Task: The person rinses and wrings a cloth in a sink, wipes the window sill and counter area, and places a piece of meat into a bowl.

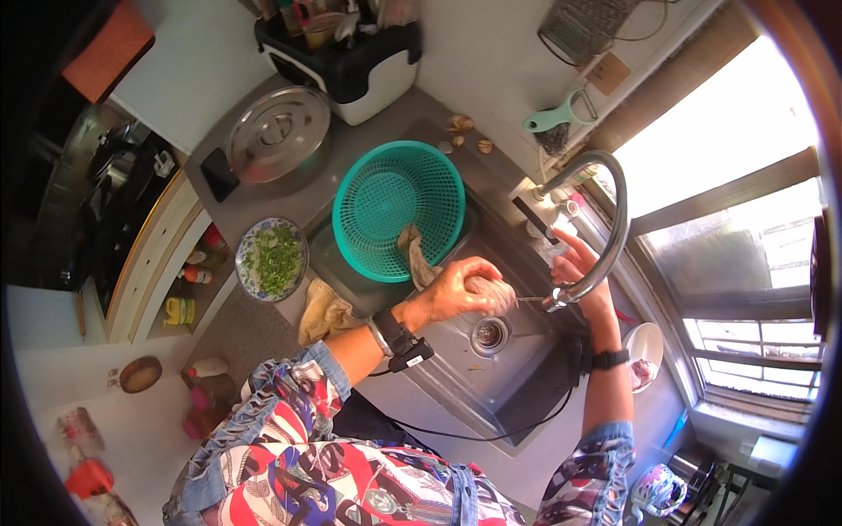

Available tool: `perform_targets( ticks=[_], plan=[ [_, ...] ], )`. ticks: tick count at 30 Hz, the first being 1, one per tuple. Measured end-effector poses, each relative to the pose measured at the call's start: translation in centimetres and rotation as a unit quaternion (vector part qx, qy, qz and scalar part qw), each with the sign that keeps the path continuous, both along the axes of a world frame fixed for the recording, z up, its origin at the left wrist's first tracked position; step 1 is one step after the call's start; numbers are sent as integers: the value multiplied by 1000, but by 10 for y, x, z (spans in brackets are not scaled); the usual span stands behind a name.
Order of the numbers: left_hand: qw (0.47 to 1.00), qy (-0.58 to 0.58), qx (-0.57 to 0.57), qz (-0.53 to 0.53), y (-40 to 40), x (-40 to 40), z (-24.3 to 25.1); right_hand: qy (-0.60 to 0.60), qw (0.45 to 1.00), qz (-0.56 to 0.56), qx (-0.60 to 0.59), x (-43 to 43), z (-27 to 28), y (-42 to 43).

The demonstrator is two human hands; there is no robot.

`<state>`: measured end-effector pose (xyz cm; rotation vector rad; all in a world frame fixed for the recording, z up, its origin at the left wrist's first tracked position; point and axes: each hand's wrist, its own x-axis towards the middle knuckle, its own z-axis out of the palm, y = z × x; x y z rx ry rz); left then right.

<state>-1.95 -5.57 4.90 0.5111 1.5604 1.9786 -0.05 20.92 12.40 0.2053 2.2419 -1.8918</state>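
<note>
My left hand is closed around a pale, blurred item, perhaps a piece of raw meat, over the steel sink. A thin stream of water runs onto it from the curved chrome faucet. My right hand is raised behind the spout with its fingers apart, close to the tap's base; nothing shows in it. A teal plastic colander rests across the sink's far part, with a wrung brownish cloth hanging over its rim beside my left hand. The drain strainer lies below.
A patterned plate of chopped greens and a tan cloth lie at the left counter edge. A steel lid and a dark phone are farther back. A white bowl with meat stands right, by the window. A black cable crosses the sink front.
</note>
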Motion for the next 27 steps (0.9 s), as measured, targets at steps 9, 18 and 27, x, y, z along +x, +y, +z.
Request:
perform_targets(
  ticks=[9,18,27],
  plan=[
    [982,-115,30,-148,7,13,20,-222,890,23,-398,102,-41,-85],
    [960,34,-276,10,34,42,-4,61,950,-35,305,144,-51,-128],
    [985,-154,67,-46,10,36,18,-178,674,-150,-701,174,12,-119]
  ],
)
